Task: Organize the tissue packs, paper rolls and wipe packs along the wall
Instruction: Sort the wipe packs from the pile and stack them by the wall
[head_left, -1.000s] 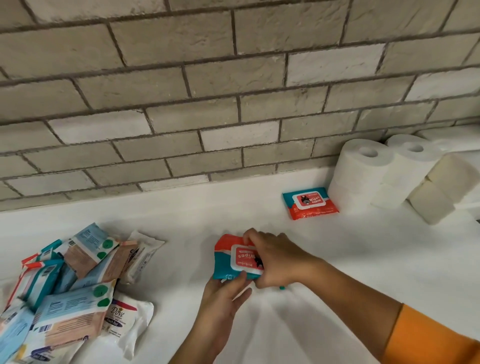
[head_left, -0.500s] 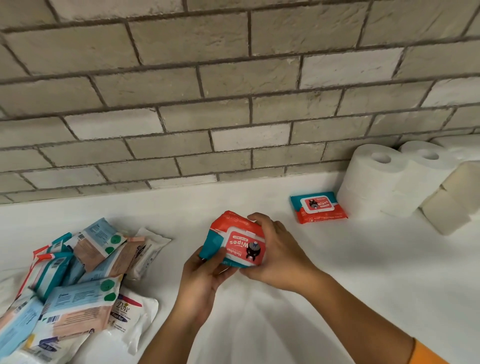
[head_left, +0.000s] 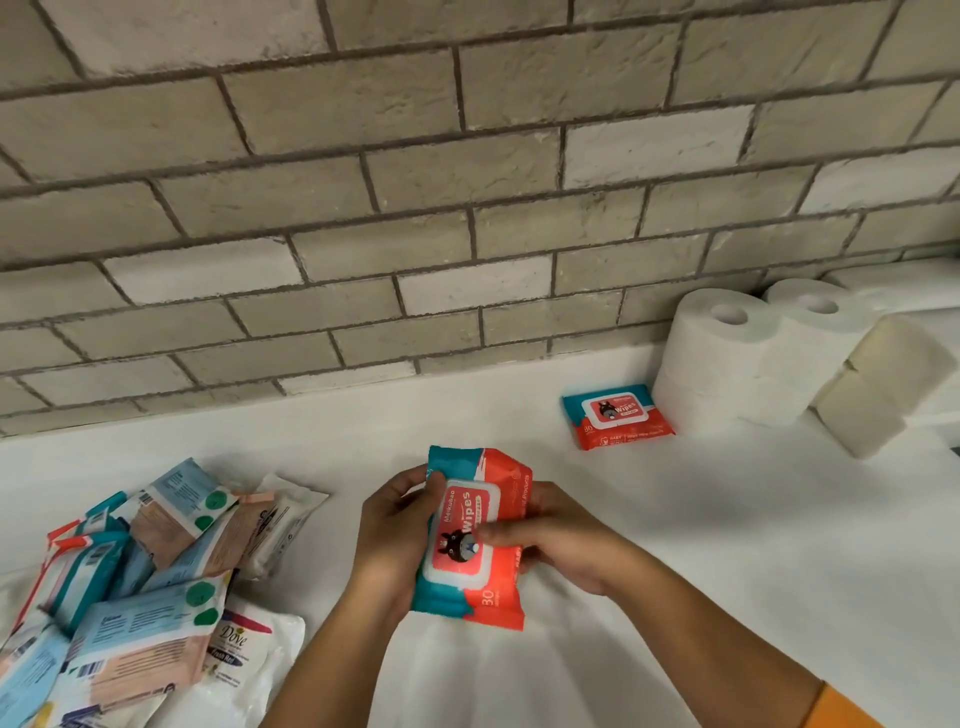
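Both hands are clamped on one wipe pack, lifted above the white bench: left hand wraps its left edge, right hand grips the right side with the thumb across the lid. A second wipe pack lies flat near the brick wall, just beside the paper rolls. Far left, a jumbled pile of packs.

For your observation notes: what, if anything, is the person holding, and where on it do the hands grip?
A red and teal wipes pack, held by its two long sides: left hand on the teal edge, right hand on the red, thumb across the lid.
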